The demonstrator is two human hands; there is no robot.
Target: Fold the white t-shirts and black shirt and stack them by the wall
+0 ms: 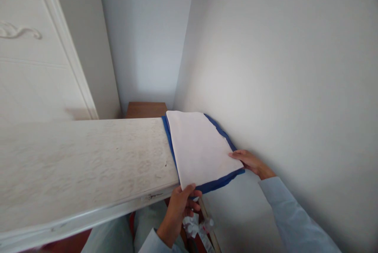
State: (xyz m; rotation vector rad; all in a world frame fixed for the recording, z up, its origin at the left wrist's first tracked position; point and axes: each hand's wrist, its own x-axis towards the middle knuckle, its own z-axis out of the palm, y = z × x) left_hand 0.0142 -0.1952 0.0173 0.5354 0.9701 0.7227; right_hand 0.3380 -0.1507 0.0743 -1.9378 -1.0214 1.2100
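A folded white cloth lies near the wall end of the white tabletop. Blue fabric shows beneath it along the left, right and near edges; whether both are one piece I cannot tell. My left hand pinches the near left corner at the table's front edge, thumb on top and fingers below. At the near right corner, my right hand grips the cloth beside the wall, with its thumb on the white side and its other fingers partly hidden underneath.
The worn tabletop stretches to the left. A pale wall rises close on the right. Behind stand a white cabinet and a brown wooden piece. Crumpled clear plastic lies below the table edge, near my legs.
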